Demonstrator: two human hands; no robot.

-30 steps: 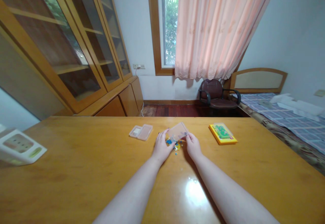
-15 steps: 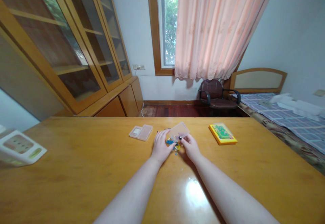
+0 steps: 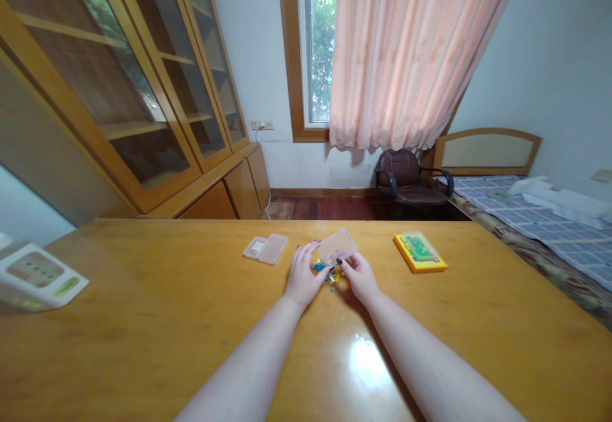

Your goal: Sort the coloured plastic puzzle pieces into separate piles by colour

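Note:
A small pile of tiny blue, yellow, white and dark pieces point(image 3: 320, 268) lies on the wooden table between my hands; they look like small building bricks. My right hand point(image 3: 361, 275) grips the near right corner of a clear plastic case point(image 3: 339, 243), thumb on top. The case is tilted just behind the pile. My left hand point(image 3: 302, 275) curves round the pile's left side, thumb and fingers apart. Its thumb reaches the pieces, and its fingertips lie by the case's left edge; whether they touch it I cannot tell.
Left of my hands lies an opened clear plastic case point(image 3: 272, 250) with a whitish item inside. To the right is a yellow box point(image 3: 419, 264) with a clear case of green pieces point(image 3: 417, 245) on it. A white object point(image 3: 41, 276) stands at the table's left edge.
Hardly anything differs. The clear case in my right hand has tilted very slightly, and both hands stay about where they were.

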